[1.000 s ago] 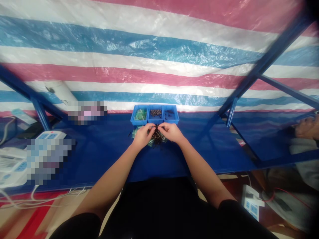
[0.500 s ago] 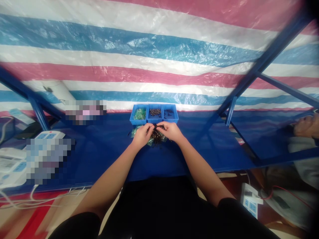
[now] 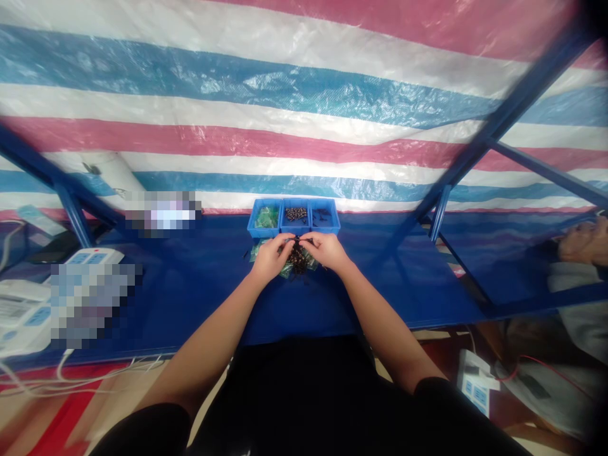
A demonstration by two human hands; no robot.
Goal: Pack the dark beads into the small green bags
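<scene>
Behind the tabletop (image 3: 408, 285): sheeting (image 3: 304, 101) striped red, white and blue.
Tabletop's left end: a white power strip (image 3: 97, 255).
Row of bins: three blue, side by side beyond the hands; left bin (image 3: 263, 234) with greenish packets (image 3: 267, 217), middle bin (image 3: 295, 231) with brass-and-dark parts (image 3: 296, 214), right bin (image 3: 326, 230) with dark strips (image 3: 323, 216).
Left hand (image 3: 270, 258): fingers nearly closed, pinching a small dark piece (image 3: 297, 239).
Right hand (image 3: 327, 250): fingers likewise pinched on its other side.
Heap (image 3: 299, 262): dark and brass-coloured bits on the tabletop, below the fingertips.
Small dark piece: between both hands, above the heap; details too small to tell.
</scene>
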